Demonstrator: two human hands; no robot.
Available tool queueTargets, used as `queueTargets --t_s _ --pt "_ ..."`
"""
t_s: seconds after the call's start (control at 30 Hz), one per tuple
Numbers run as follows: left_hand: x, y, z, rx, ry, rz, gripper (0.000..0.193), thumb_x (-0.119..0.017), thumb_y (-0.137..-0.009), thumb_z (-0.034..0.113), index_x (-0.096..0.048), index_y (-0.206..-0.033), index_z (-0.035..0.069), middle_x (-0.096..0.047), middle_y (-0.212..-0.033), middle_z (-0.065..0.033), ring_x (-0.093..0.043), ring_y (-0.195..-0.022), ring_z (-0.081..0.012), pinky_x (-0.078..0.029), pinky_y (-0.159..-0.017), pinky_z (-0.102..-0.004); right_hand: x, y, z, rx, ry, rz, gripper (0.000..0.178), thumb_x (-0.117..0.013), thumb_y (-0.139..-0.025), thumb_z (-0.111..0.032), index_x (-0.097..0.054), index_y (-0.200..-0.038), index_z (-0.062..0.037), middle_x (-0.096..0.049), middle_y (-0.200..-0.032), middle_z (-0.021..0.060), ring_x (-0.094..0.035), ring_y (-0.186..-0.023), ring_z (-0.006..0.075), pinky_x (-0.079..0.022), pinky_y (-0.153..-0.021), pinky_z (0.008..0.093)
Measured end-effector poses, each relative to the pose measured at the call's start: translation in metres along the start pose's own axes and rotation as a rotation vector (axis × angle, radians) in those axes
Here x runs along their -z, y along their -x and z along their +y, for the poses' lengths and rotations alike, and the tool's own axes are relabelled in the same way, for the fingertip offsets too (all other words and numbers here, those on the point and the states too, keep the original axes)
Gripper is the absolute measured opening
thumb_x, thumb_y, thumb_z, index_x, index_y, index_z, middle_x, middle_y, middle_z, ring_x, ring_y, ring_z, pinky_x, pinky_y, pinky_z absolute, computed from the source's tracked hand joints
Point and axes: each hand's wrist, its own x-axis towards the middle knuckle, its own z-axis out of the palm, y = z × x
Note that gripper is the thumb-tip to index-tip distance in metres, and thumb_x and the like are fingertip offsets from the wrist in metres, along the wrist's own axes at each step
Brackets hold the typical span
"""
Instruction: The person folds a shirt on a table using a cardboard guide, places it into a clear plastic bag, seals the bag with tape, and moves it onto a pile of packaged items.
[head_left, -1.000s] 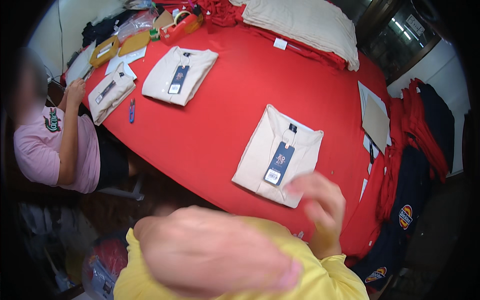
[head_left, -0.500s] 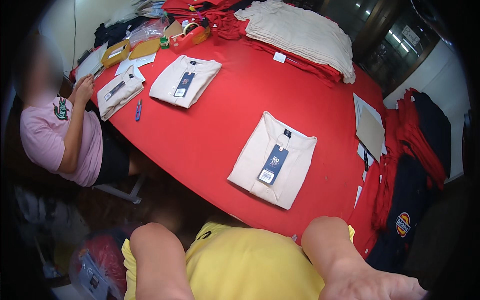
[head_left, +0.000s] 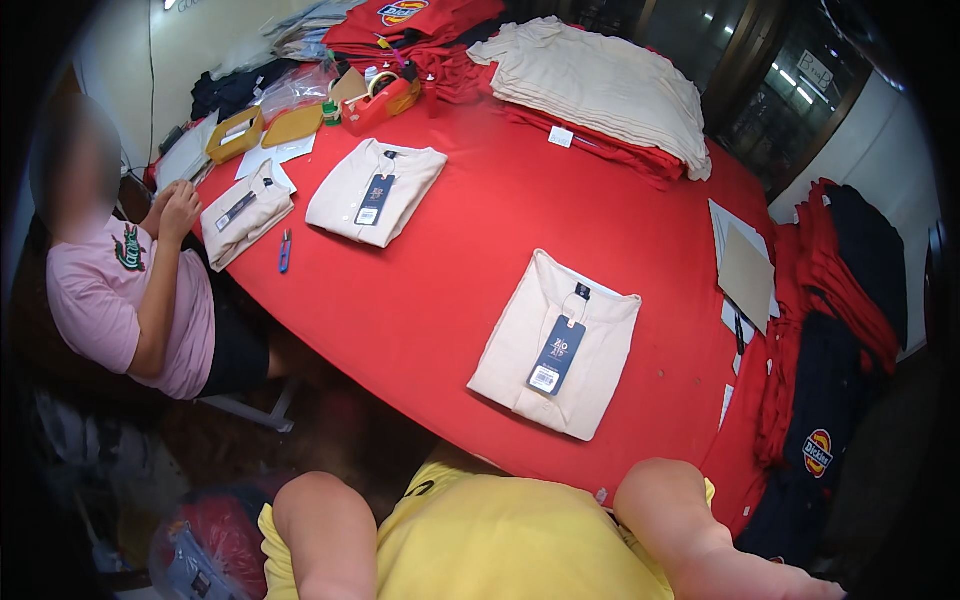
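Note:
Nearest to me on the red-covered table [head_left: 420, 310] lies a folded cream shirt [head_left: 500, 370] with a dark blue hang tag [head_left: 558, 352] on its front. Neither hand touches it. My left forearm [head_left: 325, 540] comes in at the lower edge, and its hand is out of the picture. Beyond my right forearm [head_left: 670, 520], just a strip of my right hand [head_left: 785, 582] shows at the bottom edge. Its fingers are cut off from view. Two more folded cream shirts, one in the middle [head_left: 340, 205] and one at the left [head_left: 235, 235], lie farther off with tags on them.
A seated person [head_left: 130, 290] in a pink shirt holds both hands together at the table's left edge. Blue thread snips [head_left: 285, 252] lie near there. Stacked cream garments [head_left: 600, 90] fill the far side. Cardboard [head_left: 745, 275] and red and navy garments [head_left: 850, 260] are on the right.
The whole view has shifted, so the table and shirts sit slightly lower in it. My right hand has sunk farther out past the lower edge. The shirts stay in place.

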Motion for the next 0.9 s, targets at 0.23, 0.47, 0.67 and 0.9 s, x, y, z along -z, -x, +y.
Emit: queueTargets --t_s 0.23,0.47,0.67,0.9 --pt "0.021 0.037 -0.022 -0.032 -0.207 0.016 0.036 -0.061 -0.088 0.012 -0.055 -0.121 0.000 -0.053 -0.130 -0.0232 -0.052 -0.119 -0.0420 -0.042 -0.097 -0.0554 -0.035 0.020 0.050 0.138 -0.017 0.065 0.044 -0.032 -0.105 -0.024 -0.036 -0.146 -0.0098 -0.036 -0.149 0.0143 -0.016 -0.143 0.0272 -0.012 -0.117 0.0440" --pt "0.091 0.127 -0.098 0.110 -0.542 0.045 0.038 -0.060 -0.086 0.011 -0.055 -0.123 0.001 -0.051 -0.132 -0.0219 -0.050 -0.123 -0.0423 -0.039 -0.102 -0.0573 -0.026 0.142 0.116 -0.278 0.274 -0.226 0.058 -0.051 -0.093 -0.046 -0.046 -0.140 -0.0120 -0.037 -0.147 0.0204 -0.034 -0.137 0.0398 -0.022 -0.111 0.0613" --pt "0.207 0.242 -0.271 0.842 -0.840 0.137 0.025 -0.058 -0.086 0.002 -0.064 -0.111 0.004 -0.061 -0.120 -0.0152 -0.053 -0.119 -0.0361 -0.041 -0.102 -0.0471 -0.032 0.323 0.134 -1.430 0.846 -1.003 0.059 -0.066 -0.087 -0.032 -0.047 -0.139 -0.0122 -0.027 -0.153 0.0208 -0.023 -0.141 0.0450 -0.013 -0.112 0.0640" --pt "0.274 0.399 -0.441 1.374 -1.117 0.162 0.020 -0.063 -0.087 0.013 -0.068 -0.104 0.003 -0.063 -0.111 -0.0151 -0.058 -0.104 -0.0337 -0.048 -0.090 -0.0430 -0.048 0.339 0.141 -1.342 1.080 -1.136 0.048 -0.065 -0.085 -0.032 -0.058 -0.129 -0.0130 -0.046 -0.144 0.0129 -0.036 -0.137 0.0335 -0.019 -0.113 0.0582"
